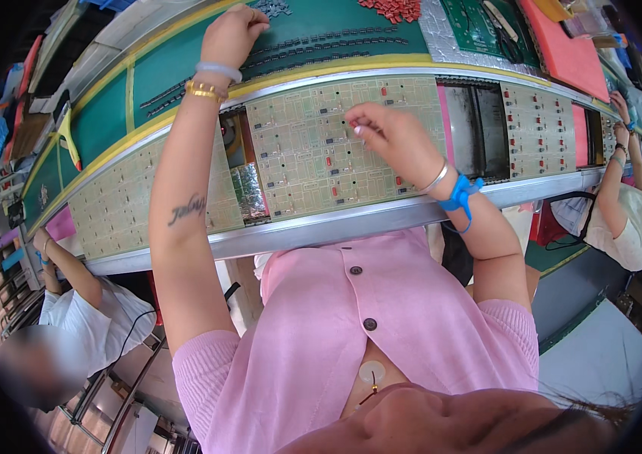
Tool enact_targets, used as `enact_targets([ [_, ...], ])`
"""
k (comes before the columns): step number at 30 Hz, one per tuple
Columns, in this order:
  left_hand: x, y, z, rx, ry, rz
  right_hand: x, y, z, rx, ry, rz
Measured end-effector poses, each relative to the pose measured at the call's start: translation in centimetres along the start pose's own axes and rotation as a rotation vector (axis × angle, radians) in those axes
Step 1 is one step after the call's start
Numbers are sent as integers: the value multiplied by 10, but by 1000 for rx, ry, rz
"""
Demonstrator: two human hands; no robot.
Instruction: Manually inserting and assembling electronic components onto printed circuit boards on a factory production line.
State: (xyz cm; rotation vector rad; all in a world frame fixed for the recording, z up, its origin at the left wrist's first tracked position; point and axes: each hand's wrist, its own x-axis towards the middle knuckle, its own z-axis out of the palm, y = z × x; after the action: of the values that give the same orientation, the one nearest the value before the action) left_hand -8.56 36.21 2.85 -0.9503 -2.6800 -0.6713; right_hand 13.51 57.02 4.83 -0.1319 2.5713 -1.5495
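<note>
My left hand [232, 36] reaches over the green far bench, beside a pile of small grey-blue parts [272, 8] and rows of small black components [321, 47]. Its fingers are curled together; whatever they may hold is hidden. Over the tan circuit board panel [302, 144] in front of me is my right hand [397, 142], thumb and fingers pinched close above the surface. A hint of red shows at those fingertips, too small to name. Several red and black components stand on the panel.
A metal rail [298, 225] borders the line of boards. More panels lie left [128, 200] and right [537, 132]. A red parts pile [391, 7], scissors [509, 45] and a yellow-handled tool [68, 140] rest beyond. Co-workers sit at both sides.
</note>
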Motion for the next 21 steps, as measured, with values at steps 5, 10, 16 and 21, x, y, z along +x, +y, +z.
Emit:
enact_targets([
  [5, 17, -26, 21, 22, -150, -156, 4, -1, 13, -82, -3, -3],
  [10, 22, -10, 26, 53, -125, -95, 13, 6, 23, -202, 14, -46],
  [16, 3, -24, 13, -788, 168, 191, 20, 7, 36, -280, 82, -252],
  [21, 14, -12, 17, -45, -94, -289, 24, 9, 39, -273, 80, -202],
])
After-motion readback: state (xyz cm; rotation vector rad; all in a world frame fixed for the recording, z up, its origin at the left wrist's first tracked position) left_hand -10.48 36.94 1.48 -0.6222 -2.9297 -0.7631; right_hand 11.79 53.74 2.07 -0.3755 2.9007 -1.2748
